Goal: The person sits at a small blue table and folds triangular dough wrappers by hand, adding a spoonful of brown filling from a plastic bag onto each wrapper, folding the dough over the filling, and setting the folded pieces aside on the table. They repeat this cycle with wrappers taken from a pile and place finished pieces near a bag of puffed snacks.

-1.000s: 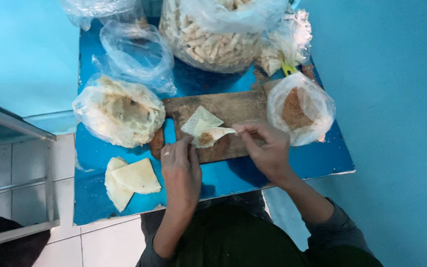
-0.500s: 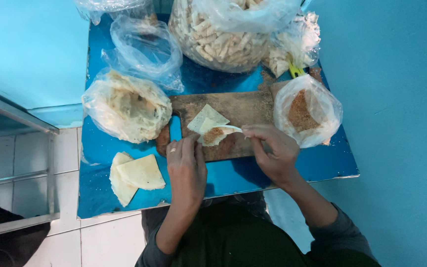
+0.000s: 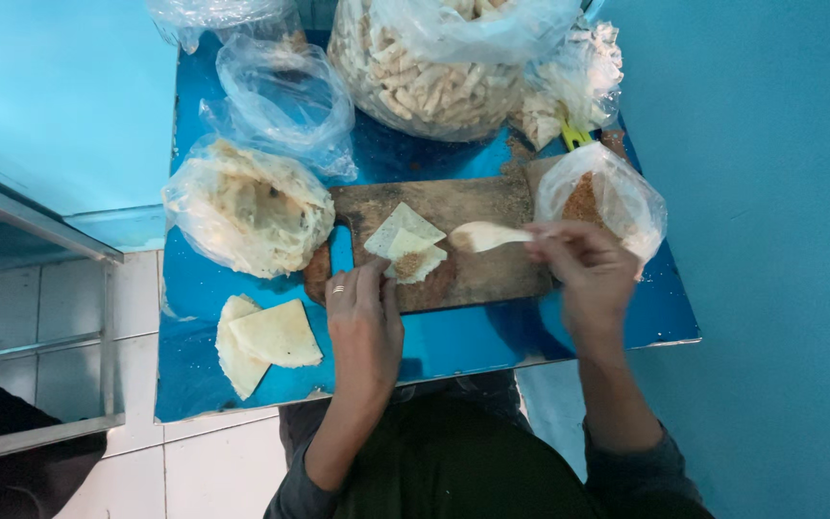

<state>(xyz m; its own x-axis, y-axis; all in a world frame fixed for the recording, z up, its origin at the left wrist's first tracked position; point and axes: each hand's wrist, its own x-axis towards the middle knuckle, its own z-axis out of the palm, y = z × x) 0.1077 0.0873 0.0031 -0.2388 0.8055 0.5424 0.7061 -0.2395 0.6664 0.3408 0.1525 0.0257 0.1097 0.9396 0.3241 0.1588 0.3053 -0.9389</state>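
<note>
Your right hand (image 3: pixel 583 274) is closed on the handle of a pale spoon (image 3: pixel 484 235), fingers pinched near the handle's end, bowl pointing left and hovering just beside the wrapper. The bowl looks empty, though that is hard to tell at this size.

Your left hand (image 3: pixel 365 322) lies flat, fingers extended and not gripping — the fingertips (image 3: pixel 369 276) press the near edge of the thin dough wrapper (image 3: pixel 403 245) against the wooden cutting board (image 3: pixel 453 235). A ring shows on one finger.

The wrapper sits on the left half of the board, a pale square set cornerwise, with a small mound of brownish filling (image 3: pixel 413 262) on its near part. Judgement: the sheet is light, limp and likely to tear or slide, so hold it by pressing an edge flat rather than pinching; lift it only by a corner, with the filling supported.

Around the board, on the blue table (image 3: pixel 453 341):
- bag of brown filling (image 3: pixel 599 197), open, just beyond your right hand
- bag of stacked wrappers (image 3: pixel 247 211), touching the board's left end
- folded triangles (image 3: pixel 266 336), finished-looking, left of your left wrist
- large bag of pale strips (image 3: pixel 425 72) at the far edge, with crumpled clear bags (image 3: pixel 285 91) beside it
</note>
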